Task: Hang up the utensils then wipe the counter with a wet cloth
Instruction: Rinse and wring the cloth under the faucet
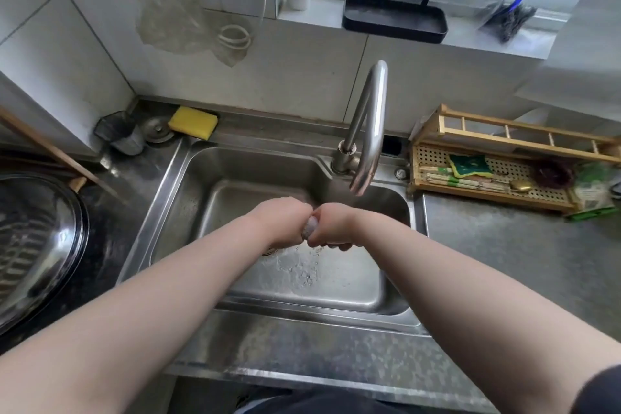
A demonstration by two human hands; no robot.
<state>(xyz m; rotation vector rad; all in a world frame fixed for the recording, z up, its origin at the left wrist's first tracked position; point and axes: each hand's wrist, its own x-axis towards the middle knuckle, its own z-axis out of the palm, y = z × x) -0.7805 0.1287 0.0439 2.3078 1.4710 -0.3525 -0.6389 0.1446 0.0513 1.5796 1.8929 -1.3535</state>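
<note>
Head view: both hands met over the middle of the sink point(174, 202), just below and in front of the tap point(369, 131). Left hand point(285, 222) and right hand point(332, 227) each clenched round an end of the cloth point(311, 227), only a small pale wad of it showing between the fists. Looked like wringing, with droplets caught falling and a splashed patch on the basin floor beneath. No stream visible from the spout; whether the tap was running, impossible to tell.

Counter point(504, 245) stretched bare and grey at the right of the frame, a wooden rack point(504, 158) at its back edge. Yellow sponge point(193, 123) lay on the ledge at the upper left of the sink, beside a metal cup point(122, 136). Glass lid point(37, 239) at the far left. No utensils in sight waiting to be hung, so probably the wiping half of the task just starting.

Likely trouble from here:
- Too little twisting, and a sodden cloth carried out over the rim, dripping onto the front ledge and the floor, leaving puddles on the counter rather than a clean wipe.
- Too much, and a nearly dry cloth, merely smearing.
- Wet grip slipping mid-twist, cloth dropped into the basin.
- Wiping hard towards the rack, nudging it or soaking its base.
</note>
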